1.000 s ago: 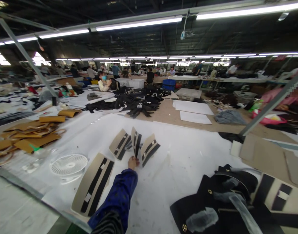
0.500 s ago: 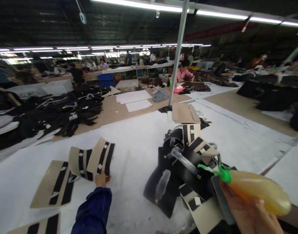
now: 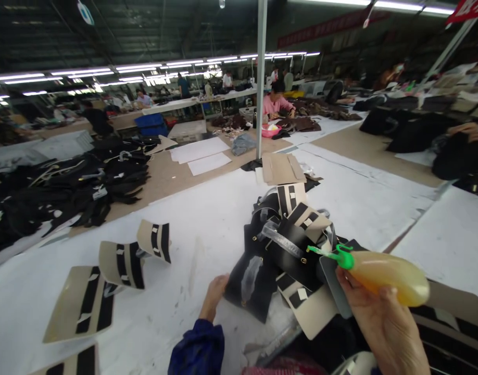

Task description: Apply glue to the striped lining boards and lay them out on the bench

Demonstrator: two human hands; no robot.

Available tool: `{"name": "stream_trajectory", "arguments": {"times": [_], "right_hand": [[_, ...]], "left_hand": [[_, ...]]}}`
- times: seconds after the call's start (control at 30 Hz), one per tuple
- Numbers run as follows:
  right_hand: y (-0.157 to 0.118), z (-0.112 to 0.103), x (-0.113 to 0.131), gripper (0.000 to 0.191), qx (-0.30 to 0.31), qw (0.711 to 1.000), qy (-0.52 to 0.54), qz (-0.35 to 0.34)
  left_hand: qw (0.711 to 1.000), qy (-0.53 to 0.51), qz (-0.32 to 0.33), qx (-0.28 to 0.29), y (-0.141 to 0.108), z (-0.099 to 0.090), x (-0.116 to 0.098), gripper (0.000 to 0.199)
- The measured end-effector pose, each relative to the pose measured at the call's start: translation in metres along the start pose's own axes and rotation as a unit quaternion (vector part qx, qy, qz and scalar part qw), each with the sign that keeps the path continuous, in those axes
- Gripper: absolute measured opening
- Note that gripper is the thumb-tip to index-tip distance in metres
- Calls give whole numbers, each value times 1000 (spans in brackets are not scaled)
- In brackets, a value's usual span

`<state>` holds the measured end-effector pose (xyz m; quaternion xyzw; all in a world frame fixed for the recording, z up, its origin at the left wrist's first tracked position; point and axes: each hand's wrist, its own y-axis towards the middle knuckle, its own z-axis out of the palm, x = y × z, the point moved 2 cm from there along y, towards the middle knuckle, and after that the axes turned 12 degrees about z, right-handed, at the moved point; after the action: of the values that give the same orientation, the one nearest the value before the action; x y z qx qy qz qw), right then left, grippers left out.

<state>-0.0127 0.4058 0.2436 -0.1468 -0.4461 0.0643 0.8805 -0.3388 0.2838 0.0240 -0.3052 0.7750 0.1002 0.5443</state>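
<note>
My left hand (image 3: 215, 294) is at the left edge of a black bag panel (image 3: 238, 285), its fingers closed on that edge. The panel has a plastic-wrapped handle (image 3: 251, 277) and lies at the front of a heap of similar pieces. In my right hand (image 3: 383, 312) is a squeeze bottle (image 3: 387, 276) of yellowish liquid, its green nozzle pointing left over the heap. A grey flat piece (image 3: 336, 286) shows beside my right fingers; I cannot tell whether they hold it. Beige panels with black strips (image 3: 311, 315) lie under and among the black ones.
Several beige-and-black panels (image 3: 122, 263) lie in a slanting row on the white table (image 3: 176, 312) at left. Behind the heap are brown boards (image 3: 282, 169) and a metal post (image 3: 261, 78). Dark pieces (image 3: 102, 177) are piled at far left. A person in pink (image 3: 276, 104) works farther back.
My left hand has let go of a beige panel, which now lies at the row's far end, and has moved right to the black panel. The view has shifted; my right hand still holds the bottle.
</note>
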Motion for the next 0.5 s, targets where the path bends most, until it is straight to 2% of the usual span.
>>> {"name": "stream_trajectory", "arguments": {"times": [0.07, 0.13, 0.2, 0.3, 0.4, 0.5], "right_hand": [[1, -5, -1, 51, -11, 1000, 11, 16], [0, -8, -2, 57, -13, 999, 24, 28], [-2, -10, -1, 60, 0, 999, 35, 29], [-7, -9, 2, 59, 23, 998, 50, 33], [-12, -3, 2, 53, 40, 995, 62, 63], [-12, 12, -6, 51, 84, 989, 62, 109]], "left_hand": [[997, -38, 30, 64, -10, 12, -10, 32], [990, -60, 72, 101, -15, 10, -24, 33], [984, -65, 118, 116, -15, -5, -40, 31], [975, -57, 182, 118, -9, -41, -56, 18], [973, -71, 207, 72, -6, -74, -52, 17], [978, -104, 170, -67, -11, -92, -21, 23]]}}
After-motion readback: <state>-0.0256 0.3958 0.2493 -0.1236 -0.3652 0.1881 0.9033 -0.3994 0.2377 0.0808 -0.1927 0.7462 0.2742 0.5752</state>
